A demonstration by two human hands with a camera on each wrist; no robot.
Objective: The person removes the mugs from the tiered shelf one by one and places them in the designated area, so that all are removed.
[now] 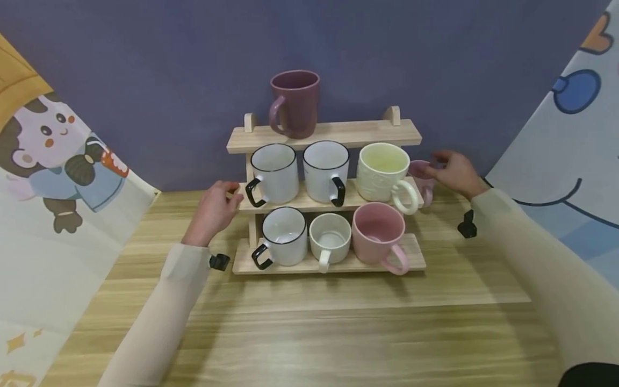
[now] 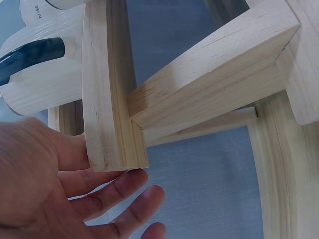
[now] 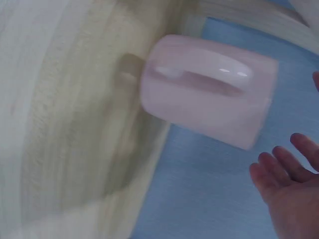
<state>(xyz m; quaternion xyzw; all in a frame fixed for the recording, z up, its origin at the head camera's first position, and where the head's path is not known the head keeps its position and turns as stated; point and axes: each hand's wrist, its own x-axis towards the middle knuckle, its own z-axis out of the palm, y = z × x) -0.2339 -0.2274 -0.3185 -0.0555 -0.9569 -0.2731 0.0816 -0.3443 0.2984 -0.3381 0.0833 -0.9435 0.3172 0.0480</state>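
Note:
At the left end of the middle shelf, my left hand (image 1: 215,209) holds the wooden rack (image 2: 119,134), thumb over the board and fingertips at its end. The other fingers of that hand spread loosely off the wood. My right hand (image 1: 454,172) is beside a pink mug (image 1: 423,183) standing behind the rack's right end. In the right wrist view, that pink mug (image 3: 209,89) has its handle toward the camera, and the fingers (image 3: 279,169) are bent a little, apart from its rim. The rack partly hides this mug in the head view.
A dark mauve mug (image 1: 300,105) stands on the top shelf. The middle shelf bears two white black-rimmed mugs (image 1: 275,174) and a pale yellow mug (image 1: 382,169). Below are another white mug (image 1: 285,236), a small cream cup (image 1: 331,236) and a pink mug (image 1: 377,231). A blue-grey backdrop (image 1: 193,80) rises behind.

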